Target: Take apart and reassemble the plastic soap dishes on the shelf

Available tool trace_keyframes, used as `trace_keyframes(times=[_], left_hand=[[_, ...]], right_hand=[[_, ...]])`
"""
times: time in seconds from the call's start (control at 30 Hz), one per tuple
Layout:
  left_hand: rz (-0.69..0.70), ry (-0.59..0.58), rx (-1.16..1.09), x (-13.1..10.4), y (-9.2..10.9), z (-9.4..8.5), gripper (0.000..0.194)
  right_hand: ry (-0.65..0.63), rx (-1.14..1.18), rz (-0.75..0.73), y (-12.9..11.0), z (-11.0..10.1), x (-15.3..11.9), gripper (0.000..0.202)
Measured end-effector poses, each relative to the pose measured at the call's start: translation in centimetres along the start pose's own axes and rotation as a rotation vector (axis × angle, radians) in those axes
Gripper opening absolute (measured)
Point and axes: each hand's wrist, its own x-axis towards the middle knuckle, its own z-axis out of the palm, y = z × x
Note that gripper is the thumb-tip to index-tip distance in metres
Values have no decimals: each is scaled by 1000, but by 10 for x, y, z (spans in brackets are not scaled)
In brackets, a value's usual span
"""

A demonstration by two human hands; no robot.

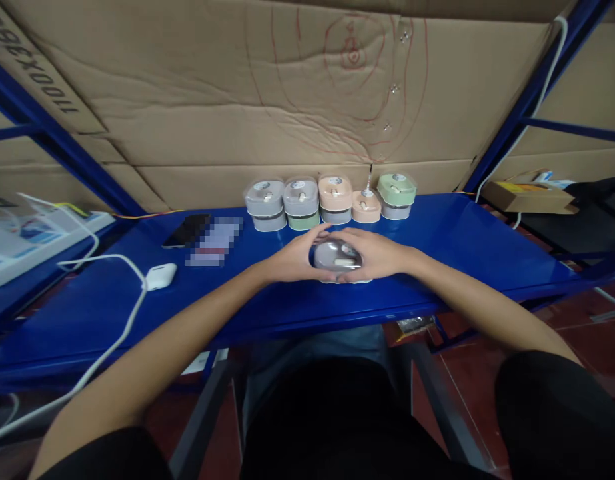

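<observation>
Near the front of the blue table, a small grey container with a clear domed lid (332,255) sits between my two hands. Its left side is wrapped by my left hand (296,257), fingers curved round it. From the right, my right hand (380,254) grips the same container, partly covering the lid. A white edge shows beneath; I cannot tell whether it belongs to this container. Just beyond stand similar lidded containers: stacks topped by grey (264,197), another grey (301,195), peach (336,193) and green (397,189), plus a single peach one (366,208).
On the blue table (467,260), a black phone (186,231), a pixelated rectangular item (214,241) and a white earbud case (160,276) lie to the left. A white cable (132,320) crosses the left side. Cardboard (197,87) backs the table; an open cardboard box (530,197) sits right.
</observation>
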Motion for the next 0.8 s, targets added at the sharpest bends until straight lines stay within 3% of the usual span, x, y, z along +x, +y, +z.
trace_keyframes(times=[0.07,0.17,0.27,0.33,0.4,0.5,0.8], left_hand=[[-20,50,-25,-15,-10,-5,140],[-24,107,45,-27,-14,-11,140],[23,47,210,-30,-10,-15,106],[46,-9,289,-30,-8,-16,74],[48,-26,327,-31,-8,-15,57],[45,-11,348,-32,-11,-13,55],[51,50,317,-30,-11,-9,52]], right_hand=[[41,101,-49,1,3,19,94],[155,163,-12,10,0,26,95],[234,87,155,27,-12,13,97],[203,43,286,39,-21,3,97],[139,13,371,48,-28,-4,97],[74,-32,413,56,-31,-6,98],[-10,-78,339,62,-23,-6,94]])
